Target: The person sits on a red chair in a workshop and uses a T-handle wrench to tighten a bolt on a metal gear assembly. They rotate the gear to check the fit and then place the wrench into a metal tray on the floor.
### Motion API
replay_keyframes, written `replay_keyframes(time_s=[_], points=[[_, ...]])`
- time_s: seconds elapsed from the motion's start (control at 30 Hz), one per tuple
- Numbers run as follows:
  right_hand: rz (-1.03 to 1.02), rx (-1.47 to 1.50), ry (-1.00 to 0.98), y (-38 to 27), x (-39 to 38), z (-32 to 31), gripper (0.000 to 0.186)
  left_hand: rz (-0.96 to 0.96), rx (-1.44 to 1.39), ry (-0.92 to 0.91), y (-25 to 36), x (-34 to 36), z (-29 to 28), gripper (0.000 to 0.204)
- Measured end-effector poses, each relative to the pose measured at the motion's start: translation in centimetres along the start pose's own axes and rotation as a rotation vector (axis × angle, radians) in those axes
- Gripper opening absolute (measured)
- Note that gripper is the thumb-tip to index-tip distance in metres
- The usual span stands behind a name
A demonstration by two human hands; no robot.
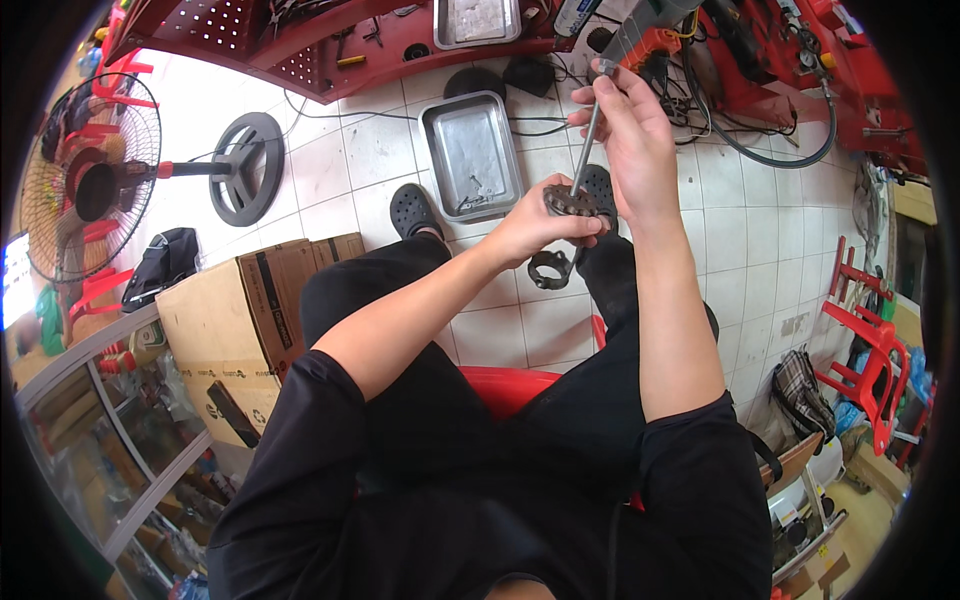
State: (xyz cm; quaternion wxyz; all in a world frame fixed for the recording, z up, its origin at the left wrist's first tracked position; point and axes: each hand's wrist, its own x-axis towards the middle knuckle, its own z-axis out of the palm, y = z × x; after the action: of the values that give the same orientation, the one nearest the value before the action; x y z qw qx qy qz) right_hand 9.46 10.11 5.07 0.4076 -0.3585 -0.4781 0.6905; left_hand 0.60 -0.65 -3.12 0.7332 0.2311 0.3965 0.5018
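We find the dark toothed part [571, 203] above the floor [490, 335], clasped by the fingers and thumb of the left hand [543, 222]. The grip of the right hand [638, 128] pinches the upper end of a metal rod [590, 135]. The rod meets the toothed part, so we judge the work under way; we cannot tell whether it is seated. A dark ring [534, 268] shows below. Nothing held is yet set down. On the white tiles, a metal tray [465, 140] contains small pieces [490, 195]; around stand a red bench [392, 62], a fan [97, 192] and a cardboard box [210, 310].
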Motion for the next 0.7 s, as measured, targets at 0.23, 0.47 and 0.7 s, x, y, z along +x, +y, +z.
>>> replay_keyframes(time_s=[0.23, 0.47, 0.7], points=[[-0.007, -0.127, 0.12, 0.8, 1.4, -1.9, 0.033, -0.086, -0.195, -0.147, 0.8, -0.3, 0.0, 0.047], [-0.046, -0.032, 0.028, -0.5, 0.8, -1.3, 0.029, 0.093, 0.296, -0.011, 0.8, -0.4, 0.8, 0.059], [-0.122, 0.017, -0.133, -1.0, -1.1, 1.1, 0.031, 0.381, 0.673, 0.347, 0.2, 0.2, 0.1, 0.069]])
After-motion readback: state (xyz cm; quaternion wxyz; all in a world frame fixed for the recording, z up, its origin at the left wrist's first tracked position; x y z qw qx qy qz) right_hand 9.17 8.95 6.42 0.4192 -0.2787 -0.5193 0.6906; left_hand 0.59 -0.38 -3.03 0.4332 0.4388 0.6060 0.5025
